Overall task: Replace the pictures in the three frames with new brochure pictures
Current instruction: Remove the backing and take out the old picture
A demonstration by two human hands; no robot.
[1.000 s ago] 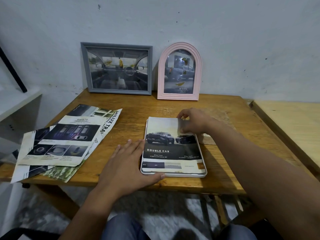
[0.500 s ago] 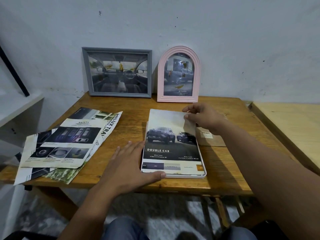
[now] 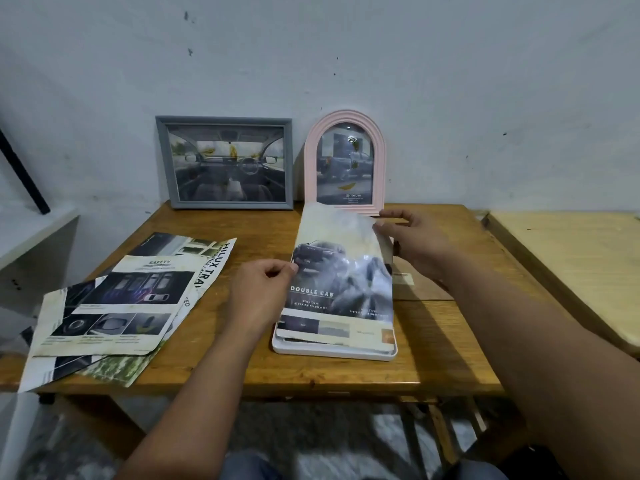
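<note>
A white frame (image 3: 332, 353) lies flat near the table's front edge. Over it a "Double Cab" brochure picture (image 3: 341, 275) is tilted up at its far end, its near edge still in the frame. My left hand (image 3: 263, 289) pinches the picture's left edge. At the upper right corner my right hand (image 3: 412, 242) pinches the same sheet. A grey frame (image 3: 225, 162) with a car-interior picture and a pink arched frame (image 3: 344, 162) with a truck picture lean upright against the wall.
Several loose brochure pages (image 3: 131, 303) lie spread on the wooden table (image 3: 214, 368) at the left. A brown backing board (image 3: 420, 289) lies right of the white frame. A second wooden surface (image 3: 571, 265) adjoins at the right; a white shelf (image 3: 31, 233) at the left.
My right hand has lifted the picture's far end up from the white frame. My left hand left the table beside the frame and took hold of the picture's left edge.
</note>
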